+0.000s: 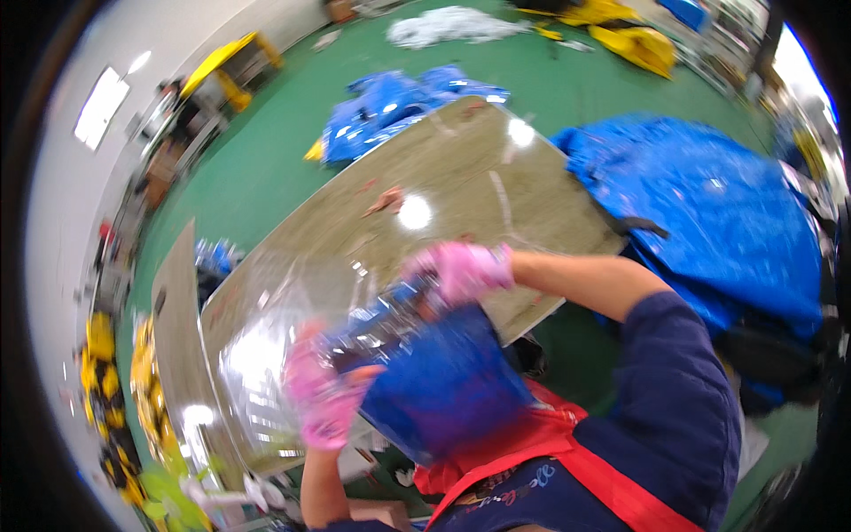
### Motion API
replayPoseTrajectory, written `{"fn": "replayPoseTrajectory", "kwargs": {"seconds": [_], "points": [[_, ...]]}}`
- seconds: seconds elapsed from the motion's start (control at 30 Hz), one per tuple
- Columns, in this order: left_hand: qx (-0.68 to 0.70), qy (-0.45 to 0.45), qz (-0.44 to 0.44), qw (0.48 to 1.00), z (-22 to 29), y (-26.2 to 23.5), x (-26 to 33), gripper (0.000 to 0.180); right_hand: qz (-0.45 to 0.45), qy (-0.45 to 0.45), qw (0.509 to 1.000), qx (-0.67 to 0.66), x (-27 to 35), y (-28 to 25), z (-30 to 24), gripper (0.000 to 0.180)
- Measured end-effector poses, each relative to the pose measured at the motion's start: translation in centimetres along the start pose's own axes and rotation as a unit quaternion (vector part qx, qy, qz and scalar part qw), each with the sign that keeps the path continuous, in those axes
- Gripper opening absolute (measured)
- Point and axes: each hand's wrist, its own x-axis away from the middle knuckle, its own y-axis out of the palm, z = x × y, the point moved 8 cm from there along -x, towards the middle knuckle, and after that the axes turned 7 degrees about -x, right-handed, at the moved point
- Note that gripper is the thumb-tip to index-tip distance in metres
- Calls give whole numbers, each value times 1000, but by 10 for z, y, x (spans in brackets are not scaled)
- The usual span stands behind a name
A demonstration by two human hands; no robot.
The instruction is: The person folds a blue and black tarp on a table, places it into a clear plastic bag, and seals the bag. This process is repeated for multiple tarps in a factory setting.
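Close in front of my red apron (496, 452) is a blue plastic bundle (443, 377), blurred by motion, with shiny clear plastic film (377, 324) along its upper edge. My left hand (326, 390), in a pink patterned glove, grips the left side of that film with its thumb stretched toward the bundle. My right hand (459, 273), gloved alike, is closed on the upper right corner; its fingertips are partly hidden. Beneath lies a wood-look tabletop (461, 186) with a large sheet of clear plastic (266, 355) spread over its left part.
Crumpled reddish-brown scraps (386, 200) lie mid-table. A big blue tarp heap (700, 204) stands at the right edge, another blue tarp (390, 106) beyond the far edge. White sheeting (452, 27) and yellow material (634, 44) lie on the green floor. Yellow-black bundles (106, 372) are left.
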Motion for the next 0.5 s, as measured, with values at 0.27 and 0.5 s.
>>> {"fn": "replayPoseTrajectory", "kwargs": {"seconds": [0.27, 0.5], "points": [[210, -169, 100, 958, -69, 16, 69, 53, 347, 275, 833, 332, 65, -193, 55, 124], [363, -200, -120, 902, -75, 108, 95, 42, 474, 458, 634, 405, 338, -236, 162, 39]]}}
